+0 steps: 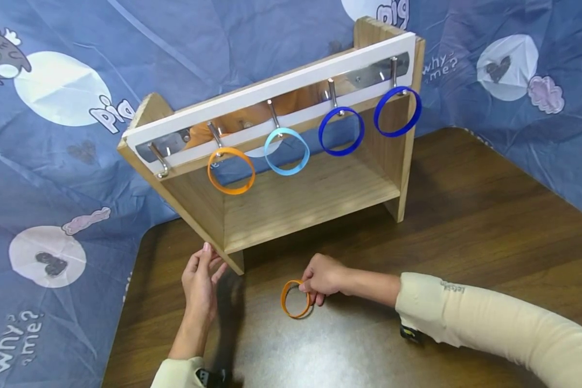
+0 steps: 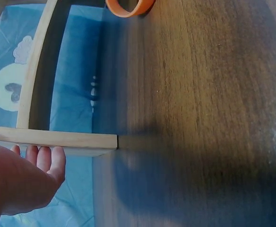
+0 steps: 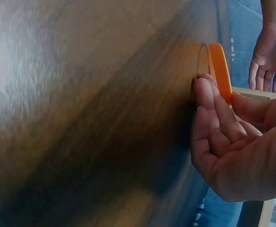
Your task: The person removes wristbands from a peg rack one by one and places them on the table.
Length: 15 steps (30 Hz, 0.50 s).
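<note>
My right hand pinches an orange ring between thumb and fingers, low over the table. In the right wrist view the same orange ring stands on edge at the fingertips. My left hand touches the lower left side panel of a wooden rack; in the left wrist view its fingers lie against the panel's outer face. Along the rack's white top bar, metal hooks hold another orange ring, a light blue ring and two dark blue rings. The leftmost hook is bare.
The rack stands on a brown wooden table, close to a blue printed cloth that hangs behind and at the sides. The table's left edge runs beside my left arm. Dark wrist straps show at both sleeves.
</note>
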Tool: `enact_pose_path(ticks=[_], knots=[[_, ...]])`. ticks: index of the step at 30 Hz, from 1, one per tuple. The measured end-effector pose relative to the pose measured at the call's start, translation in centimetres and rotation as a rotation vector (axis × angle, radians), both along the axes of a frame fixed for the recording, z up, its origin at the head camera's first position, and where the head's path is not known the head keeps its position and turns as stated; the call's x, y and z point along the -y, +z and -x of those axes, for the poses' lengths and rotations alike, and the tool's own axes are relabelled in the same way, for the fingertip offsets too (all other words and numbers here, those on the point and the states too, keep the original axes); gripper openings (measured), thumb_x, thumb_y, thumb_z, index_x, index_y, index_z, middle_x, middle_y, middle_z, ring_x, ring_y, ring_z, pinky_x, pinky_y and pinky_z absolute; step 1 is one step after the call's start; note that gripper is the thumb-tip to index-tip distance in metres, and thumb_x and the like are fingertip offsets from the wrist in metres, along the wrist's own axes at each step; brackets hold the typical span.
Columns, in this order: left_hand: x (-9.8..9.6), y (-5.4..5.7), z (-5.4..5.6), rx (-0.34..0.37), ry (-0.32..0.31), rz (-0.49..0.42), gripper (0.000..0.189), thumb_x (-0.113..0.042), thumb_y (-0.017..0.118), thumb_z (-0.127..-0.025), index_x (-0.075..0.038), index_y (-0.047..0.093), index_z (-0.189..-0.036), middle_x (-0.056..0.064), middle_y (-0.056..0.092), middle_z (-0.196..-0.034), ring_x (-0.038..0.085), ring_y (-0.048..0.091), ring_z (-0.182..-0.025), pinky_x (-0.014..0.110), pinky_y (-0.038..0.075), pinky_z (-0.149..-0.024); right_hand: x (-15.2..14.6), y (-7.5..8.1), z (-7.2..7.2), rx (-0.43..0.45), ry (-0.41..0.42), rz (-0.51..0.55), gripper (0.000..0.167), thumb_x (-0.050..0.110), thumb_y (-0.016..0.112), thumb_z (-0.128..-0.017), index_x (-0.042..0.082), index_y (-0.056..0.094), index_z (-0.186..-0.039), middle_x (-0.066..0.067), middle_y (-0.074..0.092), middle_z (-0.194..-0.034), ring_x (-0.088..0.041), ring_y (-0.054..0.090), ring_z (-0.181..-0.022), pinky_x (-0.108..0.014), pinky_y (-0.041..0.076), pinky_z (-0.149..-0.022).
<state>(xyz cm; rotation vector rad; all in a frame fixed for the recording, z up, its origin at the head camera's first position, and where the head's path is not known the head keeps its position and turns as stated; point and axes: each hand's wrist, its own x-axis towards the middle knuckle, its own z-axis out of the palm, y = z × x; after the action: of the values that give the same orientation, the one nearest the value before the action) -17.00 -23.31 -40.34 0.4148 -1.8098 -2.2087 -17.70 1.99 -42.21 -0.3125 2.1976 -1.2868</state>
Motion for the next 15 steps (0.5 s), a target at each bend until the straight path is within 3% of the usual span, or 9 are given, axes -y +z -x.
enact_pose_path(ticks=[8,15], knots=[[-0.02,-0.02,0.01,-0.008,-0.001,-0.023,0.028,-0.033,0.057,-0.097,-0.006,0.053,-0.097,0.0,0.062,-0.097,0.016,0.061,-0.096,0.034,0.051,-0.09,-0.26,0.13,0.11,-0.145,0.075,-0.16,0.016,0.015,0.066,-0.091,0.012,0.071,-0.076,-0.006,0.065,-0.054,-0.02,0.063,-0.045,-0.032,0.053,-0.048],[0.04,-0.02,-0.01,-0.007,-0.008,-0.022,0.029,-0.034,0.057,-0.097,-0.006,0.052,-0.099,0.0,0.061,-0.098,0.016,0.06,-0.097,0.034,0.05,-0.091,-0.37,0.64,-0.03,-0.223,0.038,-0.174,0.016,0.02,0.067,-0.092,0.013,0.072,-0.078,-0.002,0.065,-0.055,-0.018,0.063,-0.047,-0.028,0.049,-0.044]])
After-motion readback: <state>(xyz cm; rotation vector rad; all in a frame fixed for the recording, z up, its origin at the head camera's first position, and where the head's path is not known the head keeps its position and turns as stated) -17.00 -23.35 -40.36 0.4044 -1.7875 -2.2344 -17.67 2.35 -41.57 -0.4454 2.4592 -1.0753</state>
